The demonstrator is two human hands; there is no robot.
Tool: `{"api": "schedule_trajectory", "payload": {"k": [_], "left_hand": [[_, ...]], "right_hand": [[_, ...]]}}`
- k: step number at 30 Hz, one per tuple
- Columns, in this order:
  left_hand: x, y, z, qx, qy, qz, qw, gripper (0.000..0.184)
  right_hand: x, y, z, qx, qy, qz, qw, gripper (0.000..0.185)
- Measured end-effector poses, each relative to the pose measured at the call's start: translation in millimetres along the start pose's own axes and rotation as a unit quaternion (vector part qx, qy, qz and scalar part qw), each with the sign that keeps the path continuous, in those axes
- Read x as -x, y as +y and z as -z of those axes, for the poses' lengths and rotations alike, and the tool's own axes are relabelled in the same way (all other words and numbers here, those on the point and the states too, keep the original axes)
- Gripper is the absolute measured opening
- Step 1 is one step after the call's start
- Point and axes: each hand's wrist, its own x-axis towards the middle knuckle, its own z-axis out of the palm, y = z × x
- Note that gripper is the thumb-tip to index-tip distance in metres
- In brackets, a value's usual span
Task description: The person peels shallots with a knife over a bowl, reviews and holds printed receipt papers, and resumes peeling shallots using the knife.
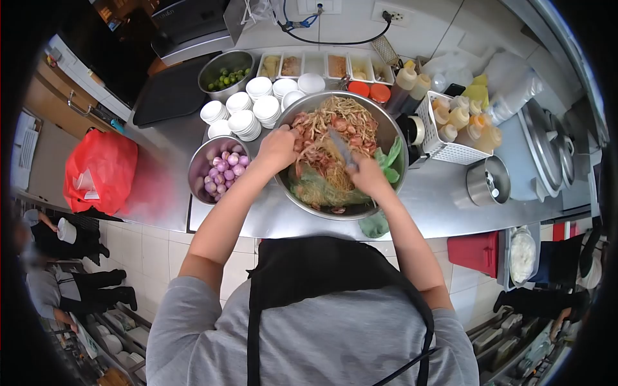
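Note:
A large steel bowl (278,186) stands on the metal counter, filled with reddish shallot-like pieces and stringy roots (338,116). My right hand (367,174) is closed round the handle of a knife (340,147), whose blade points up and left over the bowl. At the bowl's left side, my left hand (279,149) has its fingers bent against the reddish pieces; what they pinch is too small to make out. Green leaves (388,159) lie at the right inside edge, and a pale green net-like bag (315,190) is in the lower part.
Left of the bowl are a smaller bowl of purple shallots (222,172), stacked white cups (243,123) and a bowl of limes (225,78). To the right stand a white bottle basket (450,151) and a steel pot (479,186). Other people (84,283) are at the far left and right.

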Motion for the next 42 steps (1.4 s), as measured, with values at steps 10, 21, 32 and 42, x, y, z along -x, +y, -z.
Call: {"api": "schedule_trajectory", "payload": {"k": [10, 21, 32, 42], "left_hand": [[18, 25, -4, 0.652, 0.037, 0.045, 0.756, 0.038], [42, 64, 26, 0.697, 0.077, 0.022, 0.712, 0.036], [54, 69, 21, 0.724, 0.081, 0.024, 0.685, 0.033], [59, 81, 6, 0.677, 0.160, -0.008, 0.718, 0.026]], "right_hand": [[40, -62, 56, -0.306, -0.075, -0.140, 0.938, 0.047], [43, -85, 40, -0.230, 0.020, 0.008, 0.973, 0.040], [48, -87, 39, -0.277, -0.025, 0.062, 0.958, 0.041], [53, -87, 31, -0.319, -0.006, -0.017, 0.948, 0.034]]}}
